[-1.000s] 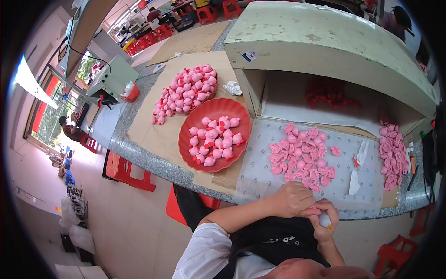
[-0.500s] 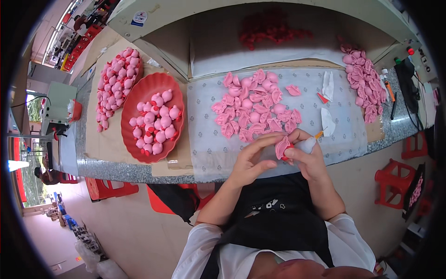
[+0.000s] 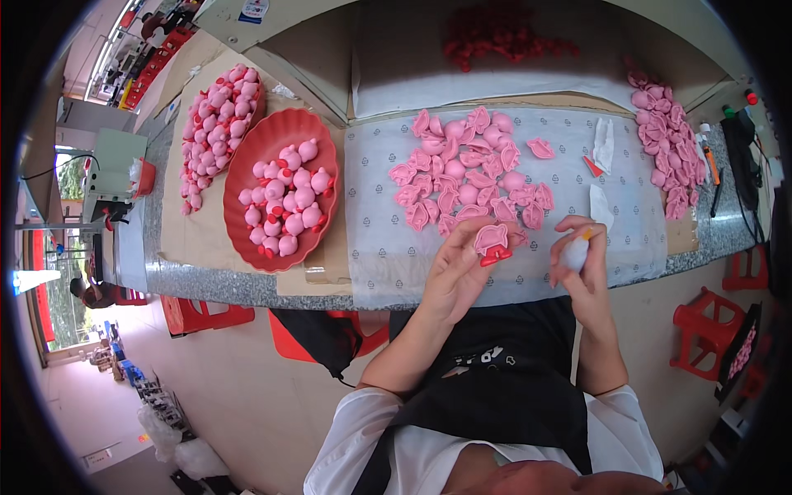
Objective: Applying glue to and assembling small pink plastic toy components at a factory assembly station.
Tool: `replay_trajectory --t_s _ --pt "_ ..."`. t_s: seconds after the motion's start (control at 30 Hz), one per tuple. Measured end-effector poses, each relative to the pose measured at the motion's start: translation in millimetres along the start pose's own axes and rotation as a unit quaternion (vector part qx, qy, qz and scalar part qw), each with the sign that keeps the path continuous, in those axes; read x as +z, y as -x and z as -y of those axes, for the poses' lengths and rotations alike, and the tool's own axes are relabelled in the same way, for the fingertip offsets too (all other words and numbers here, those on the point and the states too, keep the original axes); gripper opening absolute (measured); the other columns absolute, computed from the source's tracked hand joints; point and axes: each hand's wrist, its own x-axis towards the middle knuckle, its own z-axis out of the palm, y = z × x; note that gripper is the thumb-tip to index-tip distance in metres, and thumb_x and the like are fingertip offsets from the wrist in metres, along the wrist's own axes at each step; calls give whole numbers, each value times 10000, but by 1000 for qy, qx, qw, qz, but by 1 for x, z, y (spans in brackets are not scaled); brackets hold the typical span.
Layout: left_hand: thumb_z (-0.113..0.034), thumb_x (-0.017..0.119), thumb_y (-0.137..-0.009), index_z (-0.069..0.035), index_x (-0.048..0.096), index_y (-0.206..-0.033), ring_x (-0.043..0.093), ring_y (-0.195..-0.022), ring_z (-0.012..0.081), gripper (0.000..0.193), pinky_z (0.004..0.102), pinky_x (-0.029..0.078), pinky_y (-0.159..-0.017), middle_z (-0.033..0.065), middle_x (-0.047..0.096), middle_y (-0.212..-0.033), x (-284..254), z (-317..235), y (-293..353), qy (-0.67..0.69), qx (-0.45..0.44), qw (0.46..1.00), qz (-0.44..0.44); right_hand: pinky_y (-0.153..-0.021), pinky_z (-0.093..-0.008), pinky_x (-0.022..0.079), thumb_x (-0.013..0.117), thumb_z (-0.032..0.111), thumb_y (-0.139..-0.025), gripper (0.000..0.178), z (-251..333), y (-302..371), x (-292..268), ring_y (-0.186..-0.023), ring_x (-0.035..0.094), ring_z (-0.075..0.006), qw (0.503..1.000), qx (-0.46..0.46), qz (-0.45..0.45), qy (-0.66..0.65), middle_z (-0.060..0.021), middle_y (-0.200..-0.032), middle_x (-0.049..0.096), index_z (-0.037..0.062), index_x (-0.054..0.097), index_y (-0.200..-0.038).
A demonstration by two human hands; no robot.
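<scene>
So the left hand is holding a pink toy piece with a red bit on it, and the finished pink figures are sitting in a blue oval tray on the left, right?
Not quite. The tray is red, not blue, as the head view shows. The rest holds: the left hand holds a pink toy piece with a red bit, and the pink figures sit in that oval tray on the left.

Pink toy piece [image 3: 492, 240]: smooth, matt, rubbery-looking plastic with a glossy red part at its near edge. Small bottle [image 3: 574, 254]: smooth whitish plastic. Tabletop [image 3: 247, 289]: speckled grey stone, polished. Sheet [image 3: 375, 223]: thin, pale, printed paper or film. Tray [image 3: 247, 157]: glossy red plastic. Liner [image 3: 194, 239]: matt brown cardboard.
</scene>
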Motion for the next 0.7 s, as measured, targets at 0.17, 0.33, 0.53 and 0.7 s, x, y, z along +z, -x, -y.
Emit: replay_trajectory --t_s 0.17,0.33,0.53,0.7 --pt "-227 505 -773 -54 361 -1138 435 -1015 273 429 395 318 -901 185 422 -1110 0 1 5 66 -59 996 -9 -626 -247 471 484 -38 -688 276 51 8 2 -845 457 -167 983 9 3 184 -110 -988 359 -19 412 -954" --pt "-249 488 -779 -59 359 -1141 424 -1020 272 429 403 310 -904 176 428 -1099 2 4 8 84 -88 993 0 -589 -241 450 562 93 -675 315 48 13 4 -794 444 -154 995 -32 -97 -3 -90 -954 365 2 380 -916" --pt "-252 504 -767 -53 369 -1138 429 -1013 279 442 390 318 -885 180 436 -1092 5 8 11 60 -106 993 5 -546 -199 367 688 251 -627 438 41 3 17 -669 376 -110 961 -229 -152 -40 -68 -796 388 60 351 -830" --pt "-244 511 -763 -48 392 -1124 439 -1003 273 427 383 292 -894 180 466 -1067 8 10 13 43 -104 994 18 -545 -218 393 767 103 -514 482 42 8 23 -605 474 -126 953 -291 -43 76 -65 -776 466 66 441 -867"
